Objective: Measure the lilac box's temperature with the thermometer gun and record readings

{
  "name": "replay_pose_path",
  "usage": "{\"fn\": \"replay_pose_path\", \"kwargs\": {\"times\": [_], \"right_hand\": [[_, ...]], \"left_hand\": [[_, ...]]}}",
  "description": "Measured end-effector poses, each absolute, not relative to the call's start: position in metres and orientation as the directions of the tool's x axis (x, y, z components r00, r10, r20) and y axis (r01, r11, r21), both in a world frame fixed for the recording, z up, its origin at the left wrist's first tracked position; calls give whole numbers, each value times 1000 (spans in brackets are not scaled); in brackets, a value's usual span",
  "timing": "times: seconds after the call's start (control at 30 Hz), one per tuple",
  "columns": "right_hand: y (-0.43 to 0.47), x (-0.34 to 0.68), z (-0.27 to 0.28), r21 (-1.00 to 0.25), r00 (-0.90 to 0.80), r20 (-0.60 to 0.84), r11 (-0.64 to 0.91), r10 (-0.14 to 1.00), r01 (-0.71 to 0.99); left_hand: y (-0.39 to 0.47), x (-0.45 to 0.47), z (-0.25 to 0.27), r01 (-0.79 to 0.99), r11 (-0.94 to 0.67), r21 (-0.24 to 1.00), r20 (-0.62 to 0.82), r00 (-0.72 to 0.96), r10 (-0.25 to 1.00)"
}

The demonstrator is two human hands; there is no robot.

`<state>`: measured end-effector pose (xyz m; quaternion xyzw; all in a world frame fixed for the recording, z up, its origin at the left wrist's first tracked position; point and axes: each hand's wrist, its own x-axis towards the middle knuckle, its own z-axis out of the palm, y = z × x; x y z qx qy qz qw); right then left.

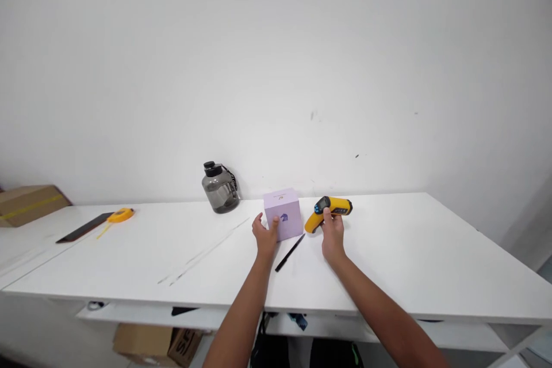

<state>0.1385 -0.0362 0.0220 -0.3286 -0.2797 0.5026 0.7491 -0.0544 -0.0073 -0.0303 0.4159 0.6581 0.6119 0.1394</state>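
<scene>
My left hand (265, 234) grips the near left side of a small lilac box (290, 215) with a dark blue emblem, its thumb lying on the front face. In my right hand (333, 234) is a yellow and black infrared thermometer (337, 204), pinched by its body. Its handle slants down to the left and its nose points right. Between my two hands a black pen (290, 253) lies slantwise on the white table, just in front of the box. The fingers behind the box and the thermometer are partly hidden.
Against the wall stands a grey see-through water jug (219, 190). Further left are a yellow tape measure (121, 215), a dark flat strip (85, 228) and a cardboard box (32, 204). Under the white table (414, 264) runs a shelf, with another cardboard box (142, 342) below.
</scene>
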Motion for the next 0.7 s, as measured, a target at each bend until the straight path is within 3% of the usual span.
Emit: {"fn": "replay_pose_path", "kwargs": {"times": [0.27,0.7], "right_hand": [[-33,151,27,-907,460,163,316,873,-279],[-13,161,11,-925,395,168,283,903,-253]], "left_hand": [[-10,-51,-24,340,-98,935,307,-640,704],[-15,-47,-20,298,-76,952,255,-631,733]]}}
